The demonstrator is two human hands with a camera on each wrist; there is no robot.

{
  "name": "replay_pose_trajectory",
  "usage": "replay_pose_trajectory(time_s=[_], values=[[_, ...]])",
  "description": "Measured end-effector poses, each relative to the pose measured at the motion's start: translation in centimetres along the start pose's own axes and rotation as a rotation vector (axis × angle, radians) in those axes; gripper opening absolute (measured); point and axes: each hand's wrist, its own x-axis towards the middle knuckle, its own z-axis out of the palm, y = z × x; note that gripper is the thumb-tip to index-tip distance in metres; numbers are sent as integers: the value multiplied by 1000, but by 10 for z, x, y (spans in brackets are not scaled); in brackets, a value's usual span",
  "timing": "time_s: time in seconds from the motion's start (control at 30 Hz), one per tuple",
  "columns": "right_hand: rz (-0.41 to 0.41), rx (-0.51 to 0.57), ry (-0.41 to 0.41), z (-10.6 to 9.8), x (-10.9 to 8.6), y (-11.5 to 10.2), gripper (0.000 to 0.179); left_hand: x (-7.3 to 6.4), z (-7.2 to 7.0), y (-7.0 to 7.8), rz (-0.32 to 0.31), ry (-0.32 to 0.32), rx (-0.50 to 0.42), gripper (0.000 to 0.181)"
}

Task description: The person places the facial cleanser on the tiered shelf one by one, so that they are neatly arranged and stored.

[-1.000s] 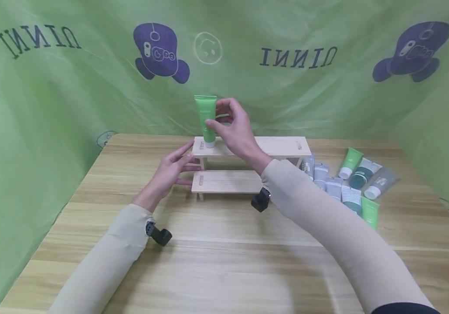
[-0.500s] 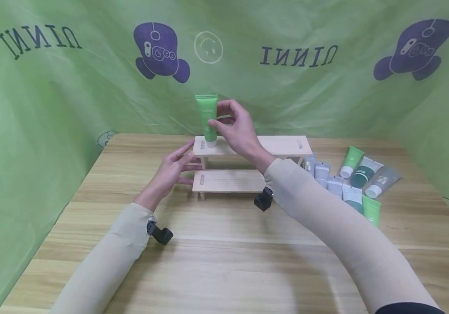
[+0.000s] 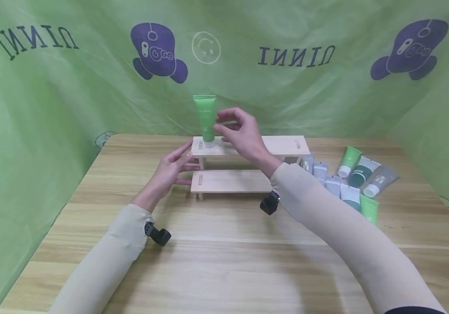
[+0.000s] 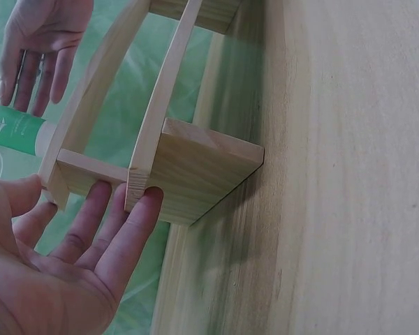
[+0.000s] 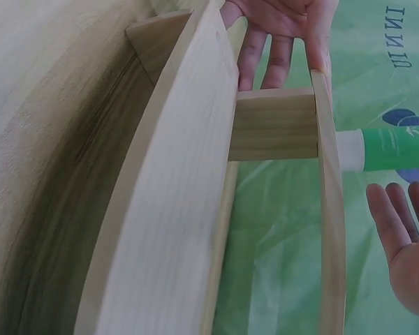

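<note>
Rests the left hand (image 3: 165, 170) against the left end of a two-tier wooden rack (image 3: 232, 181), fingers spread, thumb at the upper board (image 3: 271, 146) and other fingertips lower down, touching the wood. Holds the right hand (image 3: 244, 133) above the same board, thumb and fingers slightly bent and parted, just beside a green tube (image 3: 206, 115); cannot tell thumb contact for certain. Has that tube upright on its white cap on the upper board, left of the right hand and above and to the right of the left one. Wears beige sleeves (image 3: 326, 213) and a small black device (image 3: 269, 203) at each wrist. Off to the right of the right hand, shows loose tubes (image 3: 351, 196) on the wooden surface (image 3: 224, 270), partly behind the right sleeve, with a second green tube (image 3: 350, 159), a dark teal tube (image 3: 362, 174) and a grey tube (image 3: 383, 179) farther out. Behind both hands, displays a green curtain (image 3: 240, 87) with purple figures and dark lettering.
</note>
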Motion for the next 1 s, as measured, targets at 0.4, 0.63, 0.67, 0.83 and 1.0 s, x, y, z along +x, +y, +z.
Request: replay_pose_trajectory(time_s=[0.4, 0.63, 0.67, 0.83, 1.0], values=[[93, 58, 38, -31, -28, 4, 38, -1, -1, -3, -6, 15, 23, 53], [108, 135, 64, -55, -50, 6, 39, -2, -3, -4, -2, 21, 11, 54], [109, 146, 68, -59, -54, 6, 39, -2, -3, -4, -1, 19, 10, 53], [122, 161, 87, -82, -75, 8, 40, -1, -2, -3, -5, 10, 7, 53], [138, 145, 109, -107, -98, 10, 45, 0, 0, 0, -6, 0, 12, 52]])
